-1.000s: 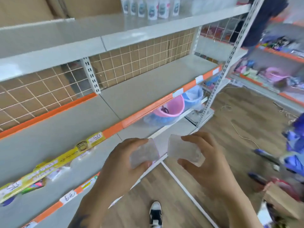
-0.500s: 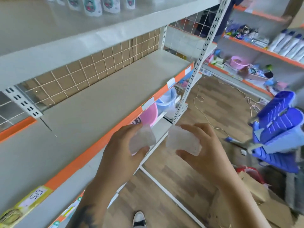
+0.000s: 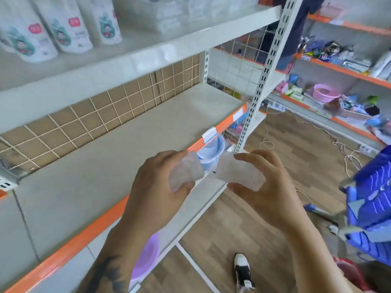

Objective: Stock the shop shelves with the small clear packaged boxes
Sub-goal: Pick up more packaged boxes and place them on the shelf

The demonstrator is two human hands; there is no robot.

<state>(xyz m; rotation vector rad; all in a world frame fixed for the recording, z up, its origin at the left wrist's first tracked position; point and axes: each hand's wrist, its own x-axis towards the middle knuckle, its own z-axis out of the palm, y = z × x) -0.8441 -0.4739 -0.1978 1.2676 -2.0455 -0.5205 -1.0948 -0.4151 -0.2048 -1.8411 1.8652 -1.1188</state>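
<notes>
My left hand (image 3: 156, 191) grips a small clear packaged box (image 3: 186, 171) between thumb and fingers. My right hand (image 3: 268, 187) grips a second clear box (image 3: 240, 175) the same way. Both boxes hover side by side, a little apart, just off the orange front edge of the grey middle shelf (image 3: 118, 157), near its right end. The shelf top in front of my hands is bare grey board.
The shelf above carries white pouches (image 3: 61, 26). A perforated white upright (image 3: 251, 106) stands just beyond my hands. Blue (image 3: 211, 151) and pink basins (image 3: 146, 259) sit on lower shelves. Blue plastic stools (image 3: 374, 197) stand at the right, and cables lie on the wooden floor.
The view has swung up and to the right along the shelf. Both hands have risen with their boxes towards the right end of the middle shelf; the grips are unchanged.
</notes>
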